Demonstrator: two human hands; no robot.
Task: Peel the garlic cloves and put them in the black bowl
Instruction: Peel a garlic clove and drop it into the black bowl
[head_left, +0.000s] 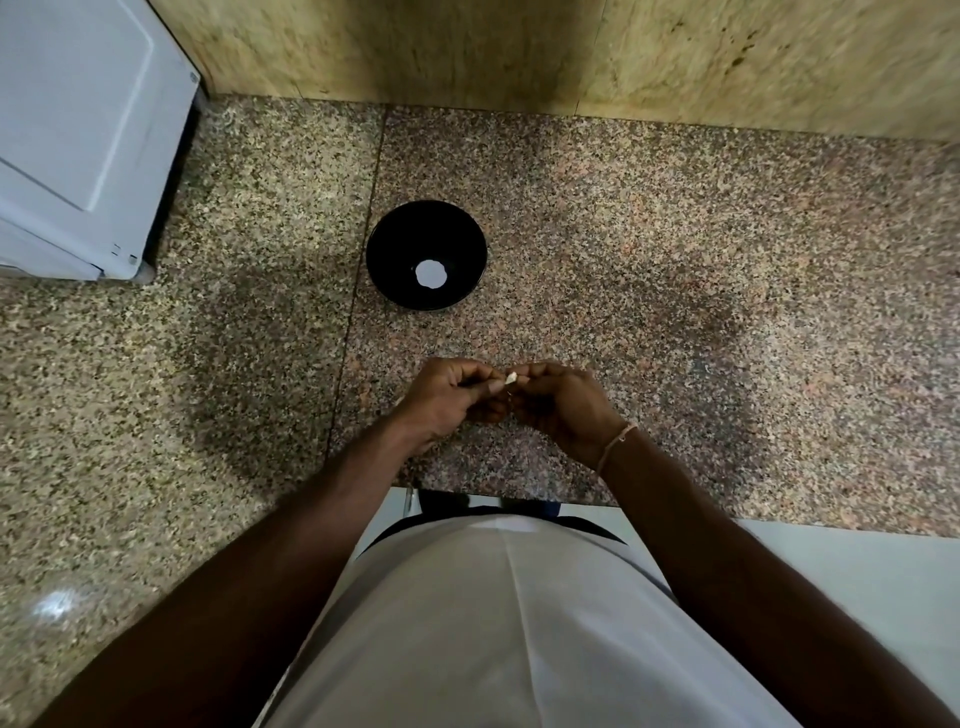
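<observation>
A small pale garlic clove (511, 378) is pinched between the fingertips of both hands, just above the speckled granite counter. My left hand (451, 397) grips it from the left and my right hand (563, 402) from the right; most of the clove is hidden by the fingers. The black bowl (410, 228) stands on the counter beyond the hands, a bright round glare on its bottom. I cannot tell whether anything lies in the bowl.
A white appliance (78, 130) stands at the back left on the granite counter (675, 249). A yellowish stone wall (519, 47) runs along the back. The counter's front edge (519, 501) is just below my wrists, with my white shirt under it.
</observation>
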